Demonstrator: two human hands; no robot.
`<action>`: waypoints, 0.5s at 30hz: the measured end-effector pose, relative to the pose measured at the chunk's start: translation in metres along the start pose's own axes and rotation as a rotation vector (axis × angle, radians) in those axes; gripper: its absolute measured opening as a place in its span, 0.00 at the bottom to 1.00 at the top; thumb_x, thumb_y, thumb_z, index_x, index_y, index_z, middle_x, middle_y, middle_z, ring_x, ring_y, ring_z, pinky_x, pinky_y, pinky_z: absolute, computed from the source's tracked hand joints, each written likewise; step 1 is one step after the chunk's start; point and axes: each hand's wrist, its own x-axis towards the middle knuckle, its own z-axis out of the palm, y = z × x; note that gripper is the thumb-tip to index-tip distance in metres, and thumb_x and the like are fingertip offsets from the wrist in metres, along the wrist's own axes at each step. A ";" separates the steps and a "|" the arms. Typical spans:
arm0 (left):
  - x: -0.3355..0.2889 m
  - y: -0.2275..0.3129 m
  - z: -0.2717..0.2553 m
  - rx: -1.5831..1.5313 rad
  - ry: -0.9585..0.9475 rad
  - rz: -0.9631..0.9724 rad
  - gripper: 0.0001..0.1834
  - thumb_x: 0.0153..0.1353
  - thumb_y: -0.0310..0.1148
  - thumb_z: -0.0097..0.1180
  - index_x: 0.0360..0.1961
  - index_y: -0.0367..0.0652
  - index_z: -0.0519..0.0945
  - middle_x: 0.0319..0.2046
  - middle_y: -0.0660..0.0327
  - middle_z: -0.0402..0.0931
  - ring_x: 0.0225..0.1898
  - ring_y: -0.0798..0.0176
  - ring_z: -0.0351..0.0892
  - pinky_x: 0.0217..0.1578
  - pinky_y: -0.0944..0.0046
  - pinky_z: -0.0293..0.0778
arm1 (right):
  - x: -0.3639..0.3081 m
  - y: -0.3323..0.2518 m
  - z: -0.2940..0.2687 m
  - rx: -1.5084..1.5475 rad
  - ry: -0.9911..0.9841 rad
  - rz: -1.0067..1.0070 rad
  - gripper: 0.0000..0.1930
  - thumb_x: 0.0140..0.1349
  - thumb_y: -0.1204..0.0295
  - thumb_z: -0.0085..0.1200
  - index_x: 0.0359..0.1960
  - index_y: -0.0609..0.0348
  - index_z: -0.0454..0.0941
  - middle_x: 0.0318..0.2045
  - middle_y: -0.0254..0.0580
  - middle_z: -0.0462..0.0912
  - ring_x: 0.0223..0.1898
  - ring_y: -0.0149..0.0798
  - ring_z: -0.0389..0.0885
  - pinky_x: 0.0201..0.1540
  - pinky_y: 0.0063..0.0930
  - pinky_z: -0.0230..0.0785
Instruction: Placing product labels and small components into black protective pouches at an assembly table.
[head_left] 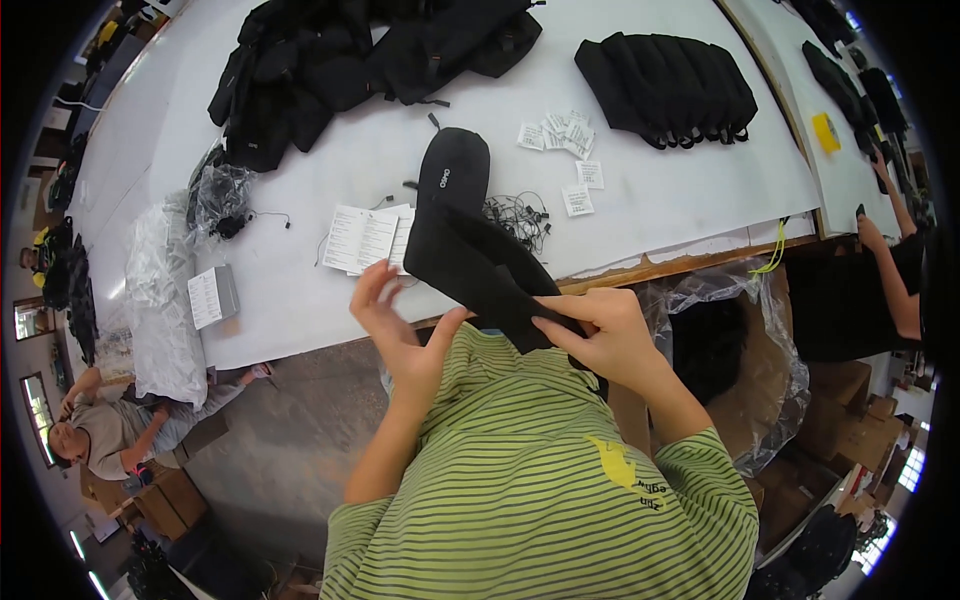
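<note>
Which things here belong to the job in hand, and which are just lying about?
Likely the job's:
- black pouch, in the right hand
- printed cards
- black cords
- white labels
- row of black pouches

Apparently lying about:
- clear plastic wrap
- yellow object, far right
- cardboard box

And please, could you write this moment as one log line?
right hand: pinching black pouch; left hand: open beside it; table: white tags, black cords

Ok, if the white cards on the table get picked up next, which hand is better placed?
Probably the left hand: it is spread open, close to the white cards. The right hand is farther off and pinches the end of the black pouch. Whether the left also touches the pouch is unclear.
</note>
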 end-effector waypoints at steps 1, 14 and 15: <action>-0.001 -0.006 -0.001 -0.001 0.000 0.008 0.40 0.47 0.31 0.71 0.60 0.40 0.63 0.55 0.56 0.64 0.58 0.55 0.61 0.59 0.55 0.60 | 0.003 -0.004 0.001 0.101 0.032 0.032 0.13 0.51 0.68 0.64 0.40 0.51 0.84 0.13 0.37 0.75 0.13 0.35 0.69 0.19 0.26 0.61; 0.026 0.020 0.029 -0.709 -0.020 -0.826 0.31 0.51 0.24 0.63 0.56 0.38 0.66 0.47 0.58 0.73 0.48 0.60 0.75 0.51 0.62 0.71 | -0.002 -0.009 0.039 0.396 0.463 0.285 0.06 0.61 0.72 0.57 0.39 0.57 0.78 0.08 0.26 0.59 0.11 0.21 0.53 0.17 0.19 0.48; 0.026 0.020 0.032 -0.693 -0.034 -0.825 0.30 0.51 0.24 0.63 0.56 0.38 0.67 0.46 0.58 0.73 0.48 0.60 0.75 0.50 0.62 0.72 | -0.003 -0.003 0.040 0.347 0.457 0.287 0.03 0.61 0.73 0.56 0.34 0.58 0.78 0.09 0.28 0.61 0.11 0.22 0.55 0.17 0.20 0.49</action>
